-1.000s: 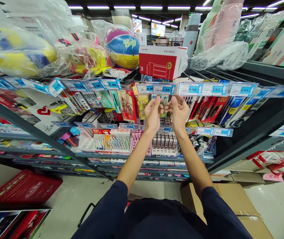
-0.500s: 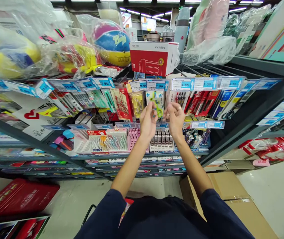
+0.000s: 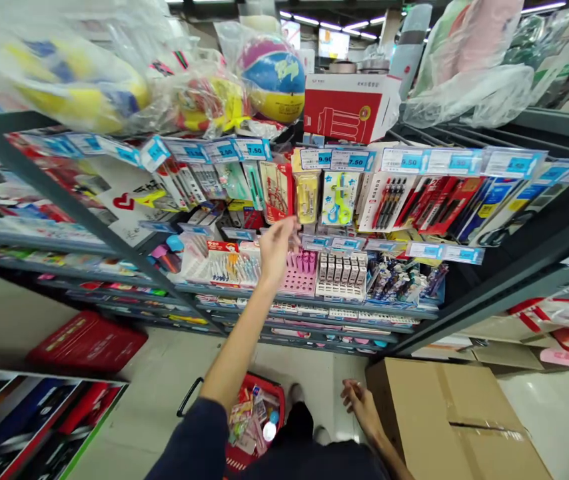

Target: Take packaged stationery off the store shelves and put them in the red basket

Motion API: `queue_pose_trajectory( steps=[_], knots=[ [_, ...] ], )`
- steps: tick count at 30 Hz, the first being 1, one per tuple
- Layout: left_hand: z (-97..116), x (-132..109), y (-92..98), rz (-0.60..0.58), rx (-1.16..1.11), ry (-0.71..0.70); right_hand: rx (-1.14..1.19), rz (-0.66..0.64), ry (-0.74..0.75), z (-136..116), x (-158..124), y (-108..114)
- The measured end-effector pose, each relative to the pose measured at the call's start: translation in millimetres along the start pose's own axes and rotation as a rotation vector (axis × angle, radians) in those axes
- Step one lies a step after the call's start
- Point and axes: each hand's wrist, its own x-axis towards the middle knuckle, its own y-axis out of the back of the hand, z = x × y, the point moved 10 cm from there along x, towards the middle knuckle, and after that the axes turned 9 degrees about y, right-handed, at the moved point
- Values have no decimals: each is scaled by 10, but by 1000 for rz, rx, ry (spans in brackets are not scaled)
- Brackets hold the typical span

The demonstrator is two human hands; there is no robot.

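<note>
- Hovering open and empty, the left hand (image 3: 275, 250) sits just under the hanging red pack (image 3: 277, 192), which is at its twelve o'clock.
- The yellow pack (image 3: 307, 195) hangs at the hand's one o'clock. A clean pinch on one card's lower edge looks best, leaving its neighbours alone.
- The right hand (image 3: 360, 400) hangs low at five o'clock, loosely open and empty, beside the cardboard box (image 3: 444, 413).

- Our left hand (image 3: 275, 248) is raised, fingers loose and empty, just below the hanging yellow pack (image 3: 307, 195).
- Our right hand (image 3: 362, 403) hangs low and empty beside the cardboard box (image 3: 444, 413), near the red basket (image 3: 269, 383).
</note>
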Motion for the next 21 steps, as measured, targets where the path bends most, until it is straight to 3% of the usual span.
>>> queue_pose_trajectory(
  steps=[3, 5, 12, 16, 21],
  knots=[
    [525, 281, -243, 101, 136, -122, -12, -109, 72, -157, -46, -119],
    [710, 345, -392, 124, 202, -175, -12, -134, 109, -200, -122, -85],
    [744, 401, -673, 80, 210, -119, 20, -40, 97, 169, -506, 344],
    [830, 521, -674, 122, 232, -175, 33, 18, 62, 351, -583, 478],
    [971, 652, -656, 139, 329, -249, 42, 49, 58, 339, -558, 524]
  ],
)
